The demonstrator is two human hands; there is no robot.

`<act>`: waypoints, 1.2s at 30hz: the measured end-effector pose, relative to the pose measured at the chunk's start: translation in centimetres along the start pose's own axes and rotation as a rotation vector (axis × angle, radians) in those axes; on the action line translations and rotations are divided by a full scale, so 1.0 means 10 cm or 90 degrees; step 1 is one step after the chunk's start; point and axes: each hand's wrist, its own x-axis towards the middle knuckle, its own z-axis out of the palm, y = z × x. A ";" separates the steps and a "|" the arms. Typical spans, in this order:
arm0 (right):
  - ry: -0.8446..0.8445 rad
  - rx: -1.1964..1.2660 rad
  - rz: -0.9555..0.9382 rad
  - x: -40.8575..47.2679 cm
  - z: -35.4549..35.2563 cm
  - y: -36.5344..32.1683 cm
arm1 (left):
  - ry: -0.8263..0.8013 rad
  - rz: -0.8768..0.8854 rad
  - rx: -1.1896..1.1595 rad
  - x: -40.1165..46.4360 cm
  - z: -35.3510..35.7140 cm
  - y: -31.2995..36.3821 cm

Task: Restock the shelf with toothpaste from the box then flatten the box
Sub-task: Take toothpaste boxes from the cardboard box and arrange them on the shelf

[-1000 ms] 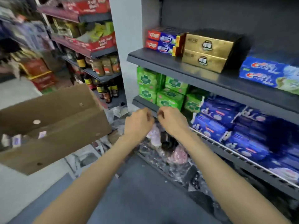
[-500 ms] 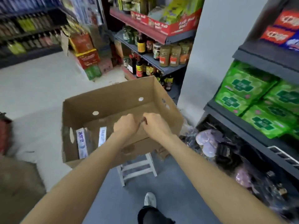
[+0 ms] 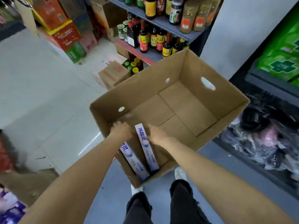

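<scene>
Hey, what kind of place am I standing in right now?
Most likely a small grocery or convenience shop: sauce bottles lined up on a shelf, stacked product cartons on the floor, and a cardboard box holding toothpaste boxes.

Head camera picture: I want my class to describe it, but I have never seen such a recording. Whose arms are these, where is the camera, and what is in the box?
There is no machine here. A person wears a wide-angle camera on the head, looking forward and down, so the two bare arms are their own, and their legs and shoes show below. The big open cardboard box stands in a shop aisle in front of them. Inside, at its near end, lie two long white-and-blue toothpaste cartons, side by side; the rest of the box floor is bare cardboard. The left hand and the right hand reach in on either side of the cartons' far ends. Neither hand plainly grips one; the picture is blurred there. Sauce bottles fill the shelves behind.
</scene>
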 end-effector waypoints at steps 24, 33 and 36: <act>-0.116 0.071 0.263 0.05 0.04 0.04 | -0.189 -0.072 -0.785 0.58 -0.08 0.17; -0.028 0.222 0.251 0.05 0.04 0.15 | -0.229 -0.098 -0.719 0.44 0.09 0.23; -0.004 0.225 0.228 0.04 0.01 0.16 | -0.111 -0.060 -0.724 0.50 0.09 0.31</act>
